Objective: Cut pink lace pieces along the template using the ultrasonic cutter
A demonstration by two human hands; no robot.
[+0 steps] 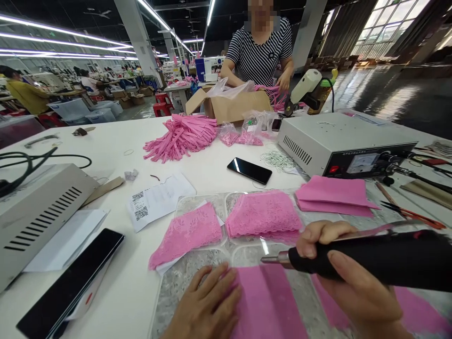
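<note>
Legible words: none | white paper — two printed QR codes, small text unreadable | black machine panel — lettering blurred

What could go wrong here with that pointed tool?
The left hand rests on the left edge of the smooth pink cloth, near the metal tip of the black-handled tool; if the right hand slipped, it might jab the left hand. The cloth's right side looks unheld, so it could shift if the tip catches.
</note>
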